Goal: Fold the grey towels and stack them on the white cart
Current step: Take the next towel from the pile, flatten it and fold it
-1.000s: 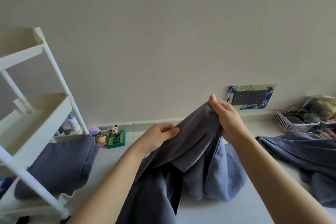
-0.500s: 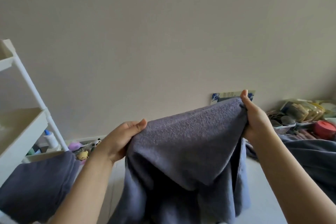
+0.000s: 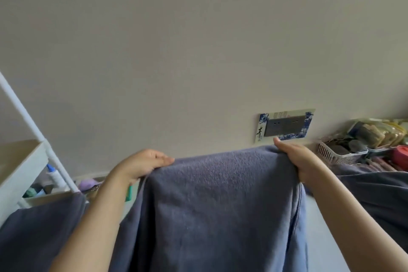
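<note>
A grey towel (image 3: 216, 210) hangs spread in front of me, held up by its top edge. My left hand (image 3: 141, 168) grips the top left corner and my right hand (image 3: 298, 161) grips the top right corner, thumb over the edge. The white cart (image 3: 24, 161) stands at the left, with another grey towel (image 3: 42, 232) lying at its lower tier. A third grey towel (image 3: 379, 196) lies crumpled on the surface at the right, partly behind my right forearm.
A wall socket with a blue-and-white frame (image 3: 286, 126) is on the wall behind my right hand. Small white baskets of items (image 3: 344, 150) and a red container (image 3: 400, 157) stand at far right. Bottles and small toys (image 3: 53, 176) sit behind the cart.
My hands have moved further apart and the towel has spread wider between them, its top edge now nearly level. The view has tilted up and shifted.
</note>
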A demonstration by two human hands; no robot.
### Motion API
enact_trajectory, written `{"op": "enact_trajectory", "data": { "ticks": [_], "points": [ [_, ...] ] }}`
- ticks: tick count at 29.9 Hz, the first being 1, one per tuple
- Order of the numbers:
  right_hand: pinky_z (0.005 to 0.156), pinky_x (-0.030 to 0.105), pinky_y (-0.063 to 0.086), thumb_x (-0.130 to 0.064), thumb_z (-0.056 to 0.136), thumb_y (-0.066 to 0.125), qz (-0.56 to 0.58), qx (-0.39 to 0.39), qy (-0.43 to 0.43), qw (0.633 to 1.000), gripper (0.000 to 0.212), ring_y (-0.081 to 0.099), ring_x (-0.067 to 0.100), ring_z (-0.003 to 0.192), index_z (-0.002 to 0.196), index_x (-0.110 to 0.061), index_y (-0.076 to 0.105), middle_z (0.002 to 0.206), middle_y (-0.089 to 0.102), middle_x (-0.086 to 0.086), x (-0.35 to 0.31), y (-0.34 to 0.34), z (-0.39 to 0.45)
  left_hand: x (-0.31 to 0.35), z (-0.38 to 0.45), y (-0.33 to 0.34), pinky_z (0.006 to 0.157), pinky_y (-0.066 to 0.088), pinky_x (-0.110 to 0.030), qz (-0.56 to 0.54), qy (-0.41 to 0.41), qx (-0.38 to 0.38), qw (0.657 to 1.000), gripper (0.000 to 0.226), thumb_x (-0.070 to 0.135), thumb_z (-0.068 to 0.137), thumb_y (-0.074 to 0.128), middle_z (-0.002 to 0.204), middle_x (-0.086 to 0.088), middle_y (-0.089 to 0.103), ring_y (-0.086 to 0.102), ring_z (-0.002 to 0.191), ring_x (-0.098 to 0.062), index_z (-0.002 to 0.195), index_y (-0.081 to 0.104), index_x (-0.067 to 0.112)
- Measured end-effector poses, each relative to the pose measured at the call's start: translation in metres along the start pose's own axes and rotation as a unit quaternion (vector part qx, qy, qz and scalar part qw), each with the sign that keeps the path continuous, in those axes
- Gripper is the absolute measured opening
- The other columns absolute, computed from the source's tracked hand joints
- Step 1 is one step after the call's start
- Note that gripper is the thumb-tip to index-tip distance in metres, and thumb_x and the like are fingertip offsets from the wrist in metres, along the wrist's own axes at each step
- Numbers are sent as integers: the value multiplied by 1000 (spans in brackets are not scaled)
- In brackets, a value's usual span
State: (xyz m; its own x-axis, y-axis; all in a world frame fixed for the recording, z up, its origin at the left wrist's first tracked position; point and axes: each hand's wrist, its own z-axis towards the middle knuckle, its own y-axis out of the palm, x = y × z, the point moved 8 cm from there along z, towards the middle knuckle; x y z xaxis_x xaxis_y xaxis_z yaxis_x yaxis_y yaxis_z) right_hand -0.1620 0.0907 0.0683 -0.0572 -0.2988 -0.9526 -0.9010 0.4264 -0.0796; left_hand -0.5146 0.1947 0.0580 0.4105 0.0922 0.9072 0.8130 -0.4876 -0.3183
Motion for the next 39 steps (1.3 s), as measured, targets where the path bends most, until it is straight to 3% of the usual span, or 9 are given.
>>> {"op": "enact_trajectory", "data": {
  "ticks": [3,6,18,22,26,29,31,34,39],
  "points": [
    [91,36,47,-43,87,62,-73,50,-27,996,38,61,26,95,91,-6,70,98,69,12,13,1,34,-30,38,2,74,44,-28,70,11,91,993,21,26,86,68,82,-7,70,58,77,-16,80,73,6],
    [84,36,42,-38,96,48,-194,105,-86,971,43,57,30,95,97,1,66,99,66,19,11,12,71,-35,68,5,80,42,-22,141,43,206,967,14,20,89,63,96,0,69,62,90,-14,97,71,11],
    [95,36,41,-45,88,48,-459,-130,-150,866,39,56,28,114,111,-21,69,117,66,2,162,136,78,-171,65,60,89,47,-30,189,-68,145,969,23,23,92,56,110,-6,67,62,102,-22,110,68,15],
    [116,38,6,-91,64,12,-558,-252,-137,778,90,12,22,144,140,-47,33,156,18,-3,214,169,23,-224,25,60,108,30,-37,330,-115,169,922,39,35,95,48,141,-8,46,40,132,-23,130,55,21],
    [115,46,-8,-95,44,-16,-629,-237,-145,726,108,-11,24,145,142,-55,3,159,-10,-4,235,161,26,-266,-18,42,114,12,-49,367,-186,204,888,51,43,96,42,155,-12,21,16,143,-28,144,35,28],
    [114,50,-9,-94,51,-11,-655,-214,-134,712,101,-10,25,145,143,-55,5,159,-8,-2,233,159,39,-280,-42,25,108,23,-53,369,-195,247,874,57,43,92,51,146,-17,36,32,135,-35,143,38,24],
    [113,52,-12,-80,79,14,-687,-202,-135,685,70,-12,28,145,144,-52,12,159,-8,0,224,167,39,-288,-60,17,101,31,-51,350,-206,272,872,57,43,88,58,136,-18,46,42,125,-39,139,46,21],
    [114,49,-12,-56,94,25,-686,-175,-206,675,49,-10,26,145,142,-46,29,159,0,0,206,191,21,-291,-76,13,86,41,-49,322,-190,317,872,40,36,78,73,106,-21,59,54,101,-42,108,66,10],
    [116,41,-11,-82,66,-15,-650,-278,-231,668,99,3,16,146,138,-42,39,154,26,-11,230,223,-27,-282,-79,-8,69,42,-39,250,-169,346,888,23,29,79,73,79,-20,61,59,78,-41,75,63,8]
  ]
}}
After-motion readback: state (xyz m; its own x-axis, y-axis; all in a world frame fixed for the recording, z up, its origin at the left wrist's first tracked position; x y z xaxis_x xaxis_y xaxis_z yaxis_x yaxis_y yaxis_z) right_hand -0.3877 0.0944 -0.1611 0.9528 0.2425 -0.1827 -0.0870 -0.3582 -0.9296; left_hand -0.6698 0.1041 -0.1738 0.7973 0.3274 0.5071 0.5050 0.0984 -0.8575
